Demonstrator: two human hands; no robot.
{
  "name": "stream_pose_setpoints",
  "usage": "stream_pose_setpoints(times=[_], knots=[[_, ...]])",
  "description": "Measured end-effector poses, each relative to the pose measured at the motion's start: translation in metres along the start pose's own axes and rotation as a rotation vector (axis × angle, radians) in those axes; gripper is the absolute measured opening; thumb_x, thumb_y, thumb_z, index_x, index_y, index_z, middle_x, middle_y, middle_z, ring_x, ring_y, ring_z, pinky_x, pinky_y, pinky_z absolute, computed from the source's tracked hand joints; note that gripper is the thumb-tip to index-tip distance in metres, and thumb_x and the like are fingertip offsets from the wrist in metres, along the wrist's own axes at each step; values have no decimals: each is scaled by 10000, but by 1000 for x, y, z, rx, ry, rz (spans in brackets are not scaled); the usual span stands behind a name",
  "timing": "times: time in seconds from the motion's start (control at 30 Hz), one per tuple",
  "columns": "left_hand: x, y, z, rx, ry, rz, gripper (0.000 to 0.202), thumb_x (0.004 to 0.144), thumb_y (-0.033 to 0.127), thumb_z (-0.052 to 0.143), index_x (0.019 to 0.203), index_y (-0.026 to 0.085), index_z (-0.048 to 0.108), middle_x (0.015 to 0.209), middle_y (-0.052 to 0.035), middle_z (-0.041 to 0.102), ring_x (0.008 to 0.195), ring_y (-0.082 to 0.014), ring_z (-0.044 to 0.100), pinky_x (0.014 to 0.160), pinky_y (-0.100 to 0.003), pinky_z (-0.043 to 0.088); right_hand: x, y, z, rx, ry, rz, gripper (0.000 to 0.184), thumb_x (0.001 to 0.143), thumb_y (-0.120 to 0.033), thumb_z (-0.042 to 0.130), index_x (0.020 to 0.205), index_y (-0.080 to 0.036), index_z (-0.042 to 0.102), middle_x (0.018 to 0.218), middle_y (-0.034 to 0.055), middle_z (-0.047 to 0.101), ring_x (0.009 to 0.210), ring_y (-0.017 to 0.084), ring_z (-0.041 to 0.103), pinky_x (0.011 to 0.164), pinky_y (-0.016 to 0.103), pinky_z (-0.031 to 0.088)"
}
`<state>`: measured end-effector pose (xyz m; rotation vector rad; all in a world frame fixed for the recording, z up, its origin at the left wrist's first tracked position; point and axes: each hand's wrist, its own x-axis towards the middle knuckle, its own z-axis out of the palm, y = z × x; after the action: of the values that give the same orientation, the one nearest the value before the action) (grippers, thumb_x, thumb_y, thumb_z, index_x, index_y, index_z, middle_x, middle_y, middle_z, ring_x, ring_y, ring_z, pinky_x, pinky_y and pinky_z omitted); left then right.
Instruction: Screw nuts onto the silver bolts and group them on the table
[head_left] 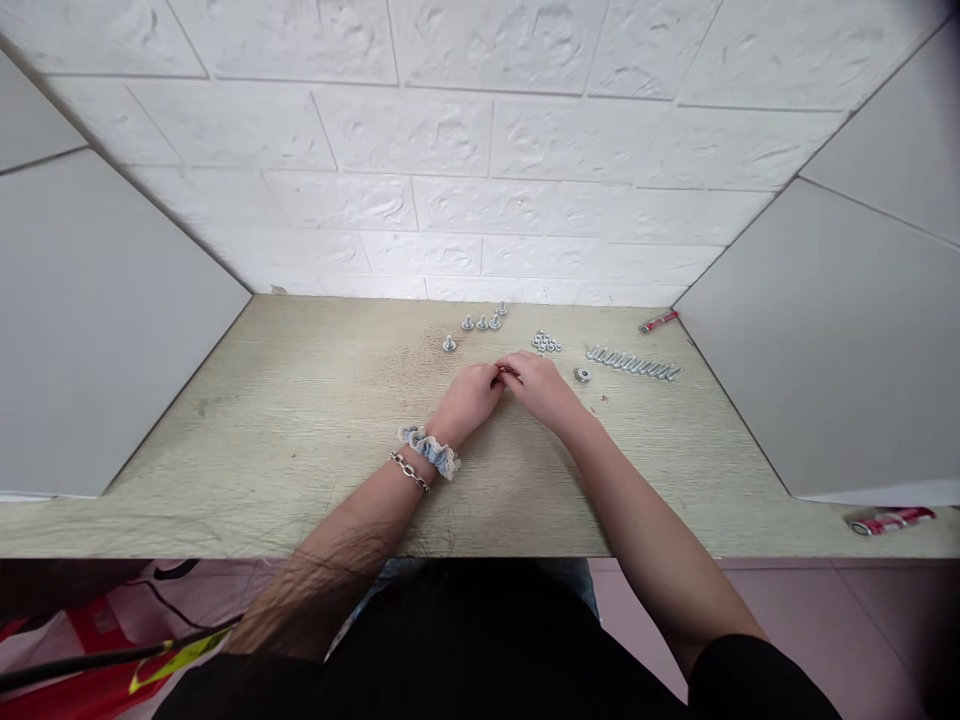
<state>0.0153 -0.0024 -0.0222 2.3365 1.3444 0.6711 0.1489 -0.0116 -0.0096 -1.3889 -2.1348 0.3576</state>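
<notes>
My left hand (472,397) and my right hand (538,388) meet above the middle of the tabletop, fingertips together in a pinch. Whatever small thing lies between them is hidden by the fingers. Behind my left hand a bolt with washers (449,344) stands head down, and several more like it (482,323) are grouped farther back near the wall. Just beyond my right hand is a cluster of small nuts (547,342). A round metal piece, apparently stacked washers (583,375), lies to its right. Farther right runs a slanting row of bolts (634,364).
The pale wooden table (247,420) ends at a white brick-patterned wall (450,200). Grey panels close in on the left (112,320) and right (840,330). A red-and-silver cylinder (658,322) lies by the right panel, another (892,521) near the front right edge.
</notes>
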Motion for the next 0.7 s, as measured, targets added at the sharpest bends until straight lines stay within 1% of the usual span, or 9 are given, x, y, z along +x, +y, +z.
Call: stream_pose_setpoints(times=[0.17,0.3,0.4,0.5,0.6,0.7], knots=[[0,4,-4,-117,44,-10,183,812,188,473,807,127,645,712,-52,637,665,-146,562,667,-245,408,1,-1,-3,77,78,85,93,785,-133,562,784,-182,641,797,15,636,788,147,555,718,253,404],[-1,6,-7,-135,54,-38,200,818,224,483,742,126,639,655,-34,613,603,-125,519,616,-238,379,1,-1,-6,103,98,126,79,774,-182,588,715,-188,641,737,0,637,731,137,549,685,248,395],[-1,7,-7,-143,59,-51,227,817,247,489,680,127,623,611,-16,588,559,-108,477,573,-232,345,1,-1,-8,114,113,168,115,762,-248,609,670,-180,622,699,-3,624,681,131,537,632,239,384],[-1,8,-7,-149,61,-51,262,822,268,483,638,128,607,579,0,563,539,-97,448,548,-229,319,1,-2,-9,109,110,201,155,748,-282,622,639,-173,599,657,-9,608,635,125,520,590,231,366],[-1,8,-8,-158,66,-52,301,833,308,471,631,132,609,575,5,557,546,-98,445,546,-228,316,0,-2,-10,92,97,195,176,767,-308,602,656,-173,606,651,-7,609,626,124,516,588,231,364],[-1,8,-9,-178,79,-48,285,838,307,467,686,139,640,609,0,584,572,-105,467,572,-227,342,0,-3,-11,48,60,126,169,815,-283,542,721,-178,637,690,5,625,647,130,528,616,238,375]])
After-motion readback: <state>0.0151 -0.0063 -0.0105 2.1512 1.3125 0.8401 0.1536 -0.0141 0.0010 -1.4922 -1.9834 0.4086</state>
